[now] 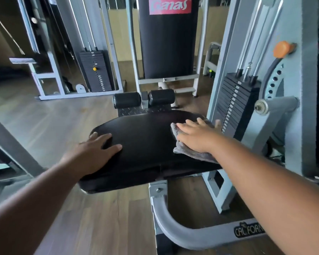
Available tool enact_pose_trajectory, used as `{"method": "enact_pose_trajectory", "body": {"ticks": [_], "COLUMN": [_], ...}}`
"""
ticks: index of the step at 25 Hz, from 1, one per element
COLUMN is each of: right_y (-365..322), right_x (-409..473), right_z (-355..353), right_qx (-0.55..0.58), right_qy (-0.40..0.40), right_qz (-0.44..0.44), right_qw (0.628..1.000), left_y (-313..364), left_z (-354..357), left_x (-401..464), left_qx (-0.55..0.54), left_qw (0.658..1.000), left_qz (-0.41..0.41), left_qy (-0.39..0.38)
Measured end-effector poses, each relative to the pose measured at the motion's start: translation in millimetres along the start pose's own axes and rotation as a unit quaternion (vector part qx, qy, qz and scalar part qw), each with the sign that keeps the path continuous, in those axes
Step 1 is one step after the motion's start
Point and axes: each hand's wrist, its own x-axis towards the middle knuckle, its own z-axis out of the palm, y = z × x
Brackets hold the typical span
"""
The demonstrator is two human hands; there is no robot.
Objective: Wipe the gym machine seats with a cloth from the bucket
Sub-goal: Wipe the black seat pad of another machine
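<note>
A black padded seat (pixel 145 140) of a gym machine fills the middle of the view. My right hand (pixel 195 135) lies flat on a grey cloth (pixel 190 153), pressing it onto the seat's right side near the weight stack. My left hand (pixel 96 150) rests palm down on the seat's left edge with fingers spread and nothing in it. No bucket is in view.
A grey machine frame with a black weight stack (pixel 234 105) stands close on the right. Two black roller pads (pixel 144 99) sit just beyond the seat. A black upright pad (pixel 168 37) and another weight machine (pixel 96 70) stand behind. The floor is wood.
</note>
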Motion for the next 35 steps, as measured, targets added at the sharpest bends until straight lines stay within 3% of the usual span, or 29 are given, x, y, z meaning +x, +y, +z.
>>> {"method": "enact_pose_trajectory", "body": {"ticks": [3,6,8,9,14,16,18,20,23,24,26,28,29,32,35], "right_y": [-42,-76,-65,-50,-3,-24,-60,-94,-81,-61,-35,-53,-81,-163,-136], "right_x": [13,-11,-35,-38,7,29,44,43,34,49,101,151,161,124,75], "right_z": [-3,8,13,9,-17,-17,-14,-4,1,-3,-15,-25,-25,-7,-1], "right_qx": [0.008,-0.002,-0.024,-0.034,-0.015,-0.001,-0.006,-0.022,-0.032,-0.035,-0.046,-0.03,-0.024,-0.017,-0.019], "right_qy": [-0.042,-0.055,-0.057,-0.06,-0.107,-0.085,-0.065,-0.079,-0.105,-0.089,-0.077,-0.083,-0.074,-0.087,-0.104], "right_qz": [0.029,-0.091,-0.176,-0.176,0.072,0.104,0.045,-0.107,-0.318,-0.316,-0.199,-0.066,-0.059,-0.236,-0.442], "right_qw": [0.999,0.994,0.982,0.982,0.991,0.991,0.997,0.991,0.942,0.944,0.976,0.994,0.995,0.968,0.891], "left_y": [3,10,15,18,23,24,25,24,24,25,25,26,25,21,12], "left_z": [1,-5,-8,-10,-17,-17,-17,-17,-18,-18,-19,-18,-17,-17,-21], "left_x": [-2,-4,-11,-13,-17,-16,-16,-15,-15,-16,-15,-16,-16,-17,-19], "left_qx": [-0.098,-0.078,-0.057,-0.055,-0.049,-0.042,-0.041,-0.037,-0.043,-0.042,-0.046,-0.046,-0.048,-0.08,-0.166], "left_qw": [0.99,0.984,0.985,0.985,0.983,0.983,0.983,0.982,0.981,0.982,0.98,0.979,0.978,0.975,0.96], "left_qz": [-0.097,-0.157,-0.159,-0.16,-0.173,-0.17,-0.172,-0.177,-0.182,-0.181,-0.189,-0.193,-0.196,-0.205,-0.224], "left_qy": [-0.014,-0.011,-0.019,-0.025,-0.046,-0.052,-0.052,-0.049,-0.044,-0.043,-0.039,-0.041,-0.042,-0.041,-0.033]}}
